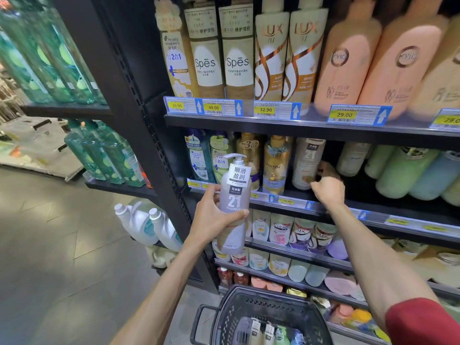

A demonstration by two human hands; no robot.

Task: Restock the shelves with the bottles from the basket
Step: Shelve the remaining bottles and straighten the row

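- I've got the left hand (211,217) clamped round the middle of a grey pump bottle (234,202), thumb on the right side and fingers wrapped behind. It is upright with the label toward me, held in the air just in front of the middle shelf (410,224).
- That hold makes sense to me: a grip at the waist leaves the base free to set down flat.
- The right hand (328,190) is reached into the same shelf, fingers curled at the lower right side of a matching shelf bottle (307,163). I cannot tell whether it grips that bottle or only touches it (the view is blurred there).
- My guess is that it is shifting or steadying that bottle to make room, since a dark gap (332,151) sits just right of it.
- The grey bottle belongs in that row, I'd judge, being the same brand, so it has to travel right, past the gold bottle (275,165).
- The basket (224,307) is near, below the hands, with several more bottles (268,329) standing in it, so restocking is not nearly done.
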